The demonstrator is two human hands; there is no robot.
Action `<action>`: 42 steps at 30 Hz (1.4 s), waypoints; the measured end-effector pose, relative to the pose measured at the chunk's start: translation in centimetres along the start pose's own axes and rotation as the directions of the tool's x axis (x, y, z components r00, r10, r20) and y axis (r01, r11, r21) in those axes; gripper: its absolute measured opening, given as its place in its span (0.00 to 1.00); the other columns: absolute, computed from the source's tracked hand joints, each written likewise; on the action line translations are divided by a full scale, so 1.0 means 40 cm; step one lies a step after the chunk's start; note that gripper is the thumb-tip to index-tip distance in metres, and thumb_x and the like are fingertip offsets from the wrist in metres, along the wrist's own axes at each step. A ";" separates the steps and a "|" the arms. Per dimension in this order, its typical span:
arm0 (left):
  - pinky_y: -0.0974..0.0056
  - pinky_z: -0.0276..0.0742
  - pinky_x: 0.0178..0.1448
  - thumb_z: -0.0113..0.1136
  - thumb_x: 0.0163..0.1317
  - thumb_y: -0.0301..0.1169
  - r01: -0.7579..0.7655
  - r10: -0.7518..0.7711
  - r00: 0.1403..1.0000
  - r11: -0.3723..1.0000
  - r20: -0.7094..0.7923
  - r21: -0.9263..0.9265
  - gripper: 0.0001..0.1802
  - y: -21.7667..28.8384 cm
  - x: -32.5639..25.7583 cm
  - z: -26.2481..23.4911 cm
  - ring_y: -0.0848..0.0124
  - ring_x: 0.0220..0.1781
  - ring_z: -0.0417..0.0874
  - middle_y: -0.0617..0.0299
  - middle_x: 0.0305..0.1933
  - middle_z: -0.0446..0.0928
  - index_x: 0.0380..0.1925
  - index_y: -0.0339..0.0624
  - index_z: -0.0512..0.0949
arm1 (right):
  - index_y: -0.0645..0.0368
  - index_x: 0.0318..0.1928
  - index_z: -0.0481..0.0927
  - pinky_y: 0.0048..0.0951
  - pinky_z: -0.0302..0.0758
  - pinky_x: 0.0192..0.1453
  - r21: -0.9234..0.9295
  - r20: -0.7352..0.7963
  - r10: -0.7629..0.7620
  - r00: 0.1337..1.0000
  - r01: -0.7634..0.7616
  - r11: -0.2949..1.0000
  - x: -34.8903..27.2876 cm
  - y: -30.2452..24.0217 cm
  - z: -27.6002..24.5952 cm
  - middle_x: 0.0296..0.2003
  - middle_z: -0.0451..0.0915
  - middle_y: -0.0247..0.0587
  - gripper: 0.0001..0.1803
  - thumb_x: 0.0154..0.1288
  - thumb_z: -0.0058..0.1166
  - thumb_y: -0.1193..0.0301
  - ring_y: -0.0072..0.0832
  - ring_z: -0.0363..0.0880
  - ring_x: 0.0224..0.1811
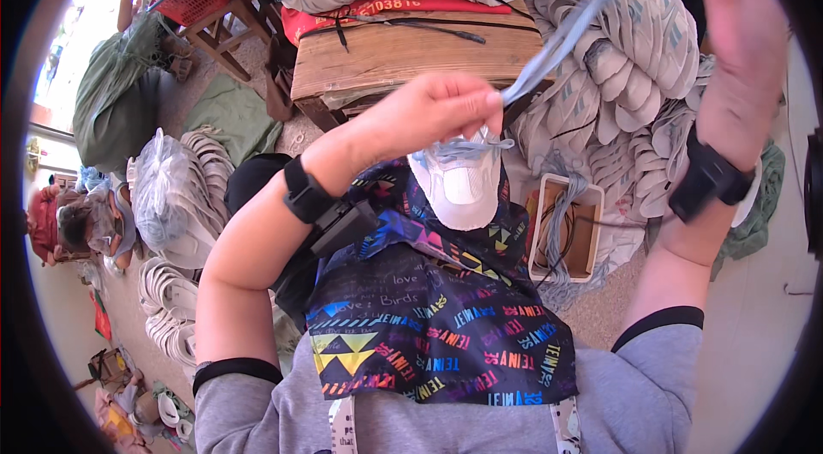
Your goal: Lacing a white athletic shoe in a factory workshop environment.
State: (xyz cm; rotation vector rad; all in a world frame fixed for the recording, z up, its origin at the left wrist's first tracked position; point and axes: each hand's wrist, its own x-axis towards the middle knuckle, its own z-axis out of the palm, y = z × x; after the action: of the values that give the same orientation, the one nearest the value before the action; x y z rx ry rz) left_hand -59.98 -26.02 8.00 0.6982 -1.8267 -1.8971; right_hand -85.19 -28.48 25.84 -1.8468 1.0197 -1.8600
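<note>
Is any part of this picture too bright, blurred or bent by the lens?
Head view: daylight washes out the upper left corner; the right hand near the top edge is soft with blur; the left hand pinching the grey lace is sharp; the wooden bench edges curve, with a black rim around.

Bright daylight, glare blown white at the upper left, soft faint shadows, strong fisheye bending with black rim all round, raised right hand [744, 17] slightly blurred, centre sharp

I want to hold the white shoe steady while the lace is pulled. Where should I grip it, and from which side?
Grip the white shoe at its rounded toe, from below, near the lap. The toe points toward the person, bare and broad, while the left hand and grey lace occupy the eyelet end.
</note>
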 end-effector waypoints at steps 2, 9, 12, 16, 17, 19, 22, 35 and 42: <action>0.77 0.57 0.28 0.48 0.75 0.42 -0.104 0.085 0.986 0.987 -0.146 -0.126 0.19 0.059 0.008 0.006 0.84 0.24 0.62 0.74 0.22 0.66 0.35 0.41 0.80 | 0.62 0.39 0.79 0.26 0.76 0.36 -0.284 0.226 -0.011 0.974 0.077 0.956 -0.029 0.101 -0.074 0.34 0.81 0.34 0.06 0.64 0.57 0.74 0.22 0.79 0.29; 0.77 0.54 0.29 0.48 0.75 0.41 -0.197 0.067 0.914 0.935 -0.401 -0.294 0.17 0.023 -0.002 -0.004 0.84 0.24 0.59 0.74 0.22 0.65 0.34 0.40 0.79 | 0.57 0.45 0.76 0.37 0.74 0.44 -0.401 0.768 0.347 0.538 -0.018 0.916 -0.465 0.221 0.062 0.39 0.72 0.43 0.15 0.56 0.60 0.74 0.40 0.75 0.42; 0.77 0.55 0.29 0.49 0.75 0.41 -0.195 0.048 0.904 0.931 -0.425 -0.310 0.17 0.025 -0.002 0.002 0.84 0.24 0.60 0.75 0.23 0.66 0.35 0.40 0.79 | 0.57 0.43 0.76 0.39 0.74 0.45 -0.415 0.721 0.318 0.615 0.017 0.910 -0.534 0.212 0.105 0.39 0.71 0.43 0.14 0.56 0.61 0.73 0.41 0.75 0.44; 0.76 0.54 0.28 0.49 0.75 0.40 -0.253 0.124 0.908 0.924 -0.399 -0.288 0.17 0.079 -0.018 0.011 0.84 0.24 0.59 0.74 0.23 0.65 0.35 0.39 0.78 | 0.58 0.37 0.77 0.40 0.73 0.44 -0.447 0.673 0.346 0.654 -0.014 0.895 -0.539 0.214 0.131 0.37 0.71 0.43 0.09 0.55 0.61 0.74 0.41 0.75 0.43; 0.76 0.54 0.28 0.47 0.76 0.40 -0.317 0.181 0.897 0.900 -0.404 -0.300 0.17 0.102 -0.028 0.014 0.85 0.23 0.58 0.74 0.22 0.65 0.35 0.39 0.78 | 0.58 0.35 0.76 0.39 0.73 0.42 -0.447 0.670 0.339 0.660 -0.006 0.895 -0.539 0.215 0.136 0.35 0.71 0.42 0.08 0.55 0.61 0.74 0.41 0.76 0.41; 0.76 0.54 0.28 0.44 0.77 0.39 -0.423 0.279 0.867 0.851 -0.414 -0.312 0.17 0.145 -0.046 0.011 0.84 0.22 0.57 0.74 0.22 0.63 0.35 0.39 0.77 | 0.57 0.32 0.76 0.39 0.74 0.41 -0.450 0.667 0.334 0.666 0.002 0.893 -0.543 0.217 0.142 0.34 0.71 0.41 0.07 0.54 0.61 0.74 0.41 0.76 0.38; 0.75 0.55 0.28 0.42 0.77 0.38 -0.495 0.355 0.839 0.812 -0.411 -0.309 0.17 0.175 -0.060 0.001 0.84 0.21 0.56 0.74 0.22 0.62 0.37 0.39 0.76 | 0.58 0.34 0.76 0.34 0.72 0.32 -0.460 0.525 0.263 0.809 0.010 0.888 -0.552 0.225 0.143 0.32 0.72 0.38 0.08 0.54 0.61 0.76 0.35 0.76 0.29; 0.76 0.53 0.27 0.45 0.77 0.38 -0.335 0.218 0.838 0.929 -0.500 -0.156 0.17 0.143 -0.062 0.041 0.84 0.22 0.59 0.73 0.23 0.66 0.37 0.37 0.77 | 0.57 0.35 0.75 0.33 0.68 0.24 -0.379 0.560 -0.238 0.793 0.501 0.778 -0.564 0.300 0.119 0.23 0.73 0.36 0.13 0.50 0.64 0.80 0.34 0.74 0.21; 0.75 0.54 0.25 0.40 0.77 0.38 -0.652 0.516 0.732 0.721 -0.444 -0.237 0.18 0.177 -0.126 -0.026 0.83 0.19 0.57 0.71 0.23 0.64 0.36 0.37 0.74 | 0.56 0.35 0.75 0.32 0.72 0.28 -0.450 0.581 -0.162 0.798 0.481 0.753 -0.636 0.333 0.078 0.27 0.74 0.36 0.12 0.51 0.65 0.77 0.34 0.76 0.26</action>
State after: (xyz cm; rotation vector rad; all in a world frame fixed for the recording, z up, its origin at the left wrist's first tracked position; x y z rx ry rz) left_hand -55.70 -24.14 15.39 0.2301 -1.1977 -1.4922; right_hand -82.78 -21.24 -2.00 -2.8558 1.1854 -1.1086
